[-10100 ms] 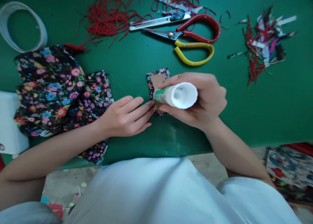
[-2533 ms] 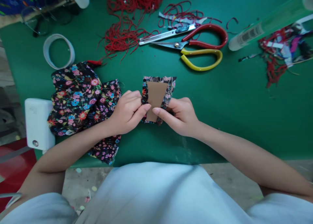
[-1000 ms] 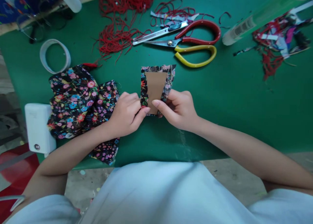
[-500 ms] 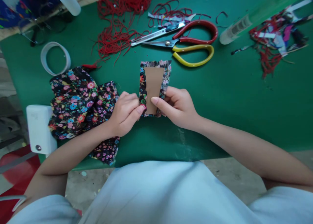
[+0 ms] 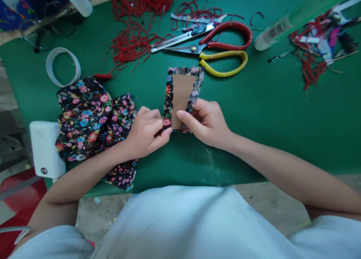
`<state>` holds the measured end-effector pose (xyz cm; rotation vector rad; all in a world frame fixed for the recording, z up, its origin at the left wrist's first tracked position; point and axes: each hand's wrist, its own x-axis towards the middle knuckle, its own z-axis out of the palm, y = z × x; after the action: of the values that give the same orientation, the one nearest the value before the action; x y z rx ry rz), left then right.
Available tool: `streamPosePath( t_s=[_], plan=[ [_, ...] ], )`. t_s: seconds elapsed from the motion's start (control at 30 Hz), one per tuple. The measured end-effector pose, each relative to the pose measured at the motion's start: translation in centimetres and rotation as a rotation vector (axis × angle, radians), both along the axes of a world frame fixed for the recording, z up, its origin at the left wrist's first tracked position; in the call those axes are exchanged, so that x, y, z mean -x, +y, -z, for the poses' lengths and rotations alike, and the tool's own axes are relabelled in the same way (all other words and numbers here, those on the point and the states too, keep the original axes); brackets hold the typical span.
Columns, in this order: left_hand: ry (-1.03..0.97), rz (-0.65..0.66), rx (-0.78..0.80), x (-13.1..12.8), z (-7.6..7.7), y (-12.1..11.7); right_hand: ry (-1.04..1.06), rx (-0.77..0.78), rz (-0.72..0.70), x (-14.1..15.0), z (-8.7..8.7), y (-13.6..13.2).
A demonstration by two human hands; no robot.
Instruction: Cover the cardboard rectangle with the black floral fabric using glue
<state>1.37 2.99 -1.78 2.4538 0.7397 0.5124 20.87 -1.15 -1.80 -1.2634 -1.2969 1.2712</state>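
A tapered piece of brown cardboard [image 5: 182,97] lies on a black floral fabric piece [image 5: 168,97], whose edges show around it. My right hand [image 5: 208,121] grips both from the right, thumb on the cardboard, the other fingers behind. At the lower left corner, my left hand [image 5: 149,133] is closed on the fabric's edge, its fingers curled and thumb near the bottom. Left of that hand, a larger heap of the same floral cloth [image 5: 84,119] rests on the green table.
Above the hands lie scissors [image 5: 222,50] with red and yellow handles, a utility knife [image 5: 180,39] and red cords [image 5: 132,44]. A tape roll [image 5: 50,69] and a white box-shaped device [image 5: 46,150] are at left. A clear tube [image 5: 278,29] and scraps [image 5: 318,44] sit upper right.
The fabric piece with its cardboard has shifted slightly right and up, tilting a little clockwise. My left thumb has slid down from the red flower at the fabric's corner, which now shows more.
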Motion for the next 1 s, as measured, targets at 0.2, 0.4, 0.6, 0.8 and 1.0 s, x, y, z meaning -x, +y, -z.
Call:
streamPosePath(
  t_s=[0.2, 0.4, 0.6, 0.8, 1.0],
  plan=[
    [-0.093, 0.077, 0.043, 0.26, -0.35, 0.39, 0.128, 0.076, -0.017, -0.11, -0.14, -0.02],
    [-0.124, 0.122, 0.15, 0.46, -0.82, 0.75, 0.23, 0.114, -0.008, 0.01, 0.02, 0.08],
    [-0.083, 0.091, 0.084, 0.21, -0.67, 0.42, 0.161, 0.088, -0.007, -0.15, 0.12, -0.06],
    [-0.056, 0.036, 0.115, 0.17, -0.85, 0.44, 0.08, 0.031, -0.022, -0.19, 0.12, -0.16],
    [-0.166, 0.087, 0.18, 0.38, -0.76, 0.76, 0.099, 0.001, -0.101, -0.17, 0.03, -0.2]
  ],
)
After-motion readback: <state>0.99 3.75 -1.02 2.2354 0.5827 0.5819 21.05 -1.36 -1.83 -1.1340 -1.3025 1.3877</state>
